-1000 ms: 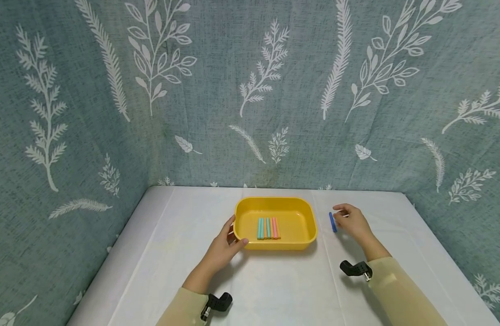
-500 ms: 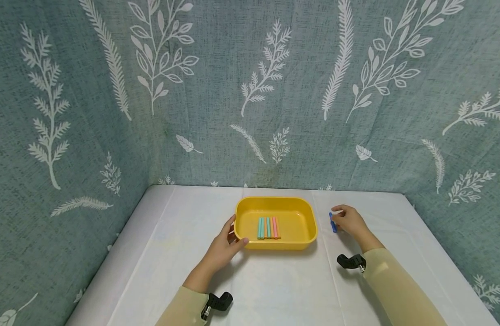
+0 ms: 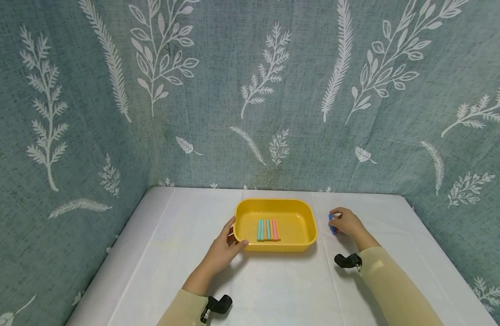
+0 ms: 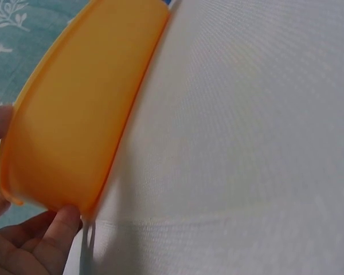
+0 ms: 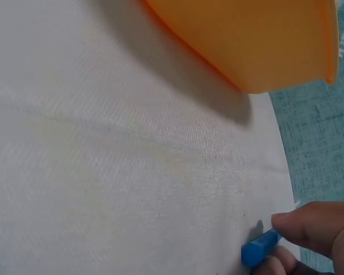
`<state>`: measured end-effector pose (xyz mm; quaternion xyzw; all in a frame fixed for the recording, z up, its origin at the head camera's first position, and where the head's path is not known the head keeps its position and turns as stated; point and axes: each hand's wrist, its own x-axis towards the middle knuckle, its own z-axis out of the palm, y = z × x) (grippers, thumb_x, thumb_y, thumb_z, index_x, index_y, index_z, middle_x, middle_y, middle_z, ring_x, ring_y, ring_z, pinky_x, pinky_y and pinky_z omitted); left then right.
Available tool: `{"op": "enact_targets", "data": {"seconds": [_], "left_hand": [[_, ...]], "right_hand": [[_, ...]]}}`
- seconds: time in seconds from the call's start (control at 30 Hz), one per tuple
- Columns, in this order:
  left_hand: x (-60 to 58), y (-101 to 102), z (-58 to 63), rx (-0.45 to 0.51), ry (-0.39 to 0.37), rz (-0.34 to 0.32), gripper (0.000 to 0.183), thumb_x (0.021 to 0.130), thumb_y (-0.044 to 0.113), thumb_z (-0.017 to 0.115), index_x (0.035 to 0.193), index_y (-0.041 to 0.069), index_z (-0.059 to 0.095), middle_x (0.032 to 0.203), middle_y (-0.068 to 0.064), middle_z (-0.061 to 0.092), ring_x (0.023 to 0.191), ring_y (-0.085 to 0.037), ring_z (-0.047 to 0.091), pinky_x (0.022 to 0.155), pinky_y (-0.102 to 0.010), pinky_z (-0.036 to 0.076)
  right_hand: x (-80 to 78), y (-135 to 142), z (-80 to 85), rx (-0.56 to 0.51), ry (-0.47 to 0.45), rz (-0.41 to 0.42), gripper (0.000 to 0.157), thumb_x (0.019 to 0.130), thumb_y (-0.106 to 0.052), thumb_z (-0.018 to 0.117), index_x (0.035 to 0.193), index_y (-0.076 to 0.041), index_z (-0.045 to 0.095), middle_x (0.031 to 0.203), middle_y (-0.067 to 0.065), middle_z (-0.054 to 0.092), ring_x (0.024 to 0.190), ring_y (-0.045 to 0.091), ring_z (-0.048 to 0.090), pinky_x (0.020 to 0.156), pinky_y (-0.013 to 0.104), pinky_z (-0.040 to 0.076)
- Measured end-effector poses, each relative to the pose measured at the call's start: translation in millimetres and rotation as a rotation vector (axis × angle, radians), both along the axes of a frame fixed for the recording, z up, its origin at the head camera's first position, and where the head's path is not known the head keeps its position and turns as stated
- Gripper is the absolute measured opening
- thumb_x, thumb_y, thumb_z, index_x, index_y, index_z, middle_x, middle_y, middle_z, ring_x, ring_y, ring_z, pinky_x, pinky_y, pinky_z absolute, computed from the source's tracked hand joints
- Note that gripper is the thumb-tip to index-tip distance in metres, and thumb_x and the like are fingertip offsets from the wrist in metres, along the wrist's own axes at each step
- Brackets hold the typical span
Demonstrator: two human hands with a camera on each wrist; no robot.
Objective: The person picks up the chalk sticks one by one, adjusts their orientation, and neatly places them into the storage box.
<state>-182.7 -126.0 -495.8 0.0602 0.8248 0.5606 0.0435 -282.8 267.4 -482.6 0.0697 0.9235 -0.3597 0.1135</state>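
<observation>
My left hand (image 3: 221,250) grips the left end of a yellow plastic tray (image 3: 296,226), the thumb at its front corner and fingers round the side. In the left wrist view the fingertips (image 4: 63,229) touch the tray's outer wall (image 4: 74,126). Inside, several short turquoise and pink sticks (image 3: 268,230) lie side by side. To the right of the tray, my right hand (image 3: 349,224) pinches a short blue stick (image 3: 331,218) between thumb and fingers, low at the cloth. The right wrist view shows the end of the blue stick (image 5: 255,253); the fingers hide the remainder.
A white cloth (image 3: 274,285) covers the table. Teal fabric with white leaf prints (image 3: 217,90) hangs behind it and along both sides. Black wrist devices (image 3: 220,304) sit at both sleeves.
My right hand has moved slightly left and down to the blue stick, and its fingers have closed on it. The left hand and the tray keep their places.
</observation>
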Motion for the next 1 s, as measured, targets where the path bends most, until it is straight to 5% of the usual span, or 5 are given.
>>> {"op": "enact_targets", "data": {"seconds": [0.43, 0.63, 0.8, 1.0], "left_hand": [[-0.6, -1.0, -3.1, -0.007, 0.005, -0.001, 0.083, 0.083, 0.038, 0.068, 0.147, 0.035, 0.014, 0.144, -0.012, 0.034, 0.126, -0.026, 0.043, 0.098, -0.037, 0.043], [6.7, 0.9, 12.9, 0.005, 0.001, -0.019, 0.087, 0.081, 0.040, 0.068, 0.148, 0.027, 0.014, 0.144, -0.018, 0.033, 0.126, -0.030, 0.042, 0.098, -0.041, 0.042], [0.6, 0.1, -0.4, 0.000, 0.012, -0.006, 0.085, 0.082, 0.037, 0.068, 0.148, 0.031, 0.014, 0.144, -0.015, 0.034, 0.125, -0.028, 0.043, 0.098, -0.038, 0.043], [2.3, 0.3, 0.1, 0.002, 0.012, 0.005, 0.084, 0.083, 0.035, 0.068, 0.147, 0.032, 0.015, 0.143, -0.013, 0.036, 0.124, -0.027, 0.044, 0.097, -0.036, 0.043]], "right_hand": [[-5.6, 2.1, -2.5, 0.021, -0.080, 0.009, 0.045, 0.082, -0.011, 0.065, 0.124, -0.003, 0.051, 0.103, 0.018, 0.055, 0.070, 0.019, 0.057, 0.057, 0.028, 0.053], [-4.2, 7.1, -4.8, -0.069, -0.091, -0.035, 0.046, 0.082, -0.010, 0.063, 0.126, -0.001, 0.050, 0.106, 0.020, 0.054, 0.071, 0.019, 0.058, 0.058, 0.029, 0.055], [6.0, 8.9, -0.5, -0.159, -0.098, -0.061, 0.047, 0.085, -0.011, 0.062, 0.129, -0.003, 0.048, 0.106, 0.018, 0.051, 0.071, 0.018, 0.057, 0.058, 0.030, 0.055], [15.7, 9.3, 5.6, -0.271, -0.106, -0.081, 0.047, 0.087, -0.010, 0.060, 0.131, -0.002, 0.045, 0.100, 0.016, 0.049, 0.069, 0.017, 0.056, 0.059, 0.030, 0.055]]}}
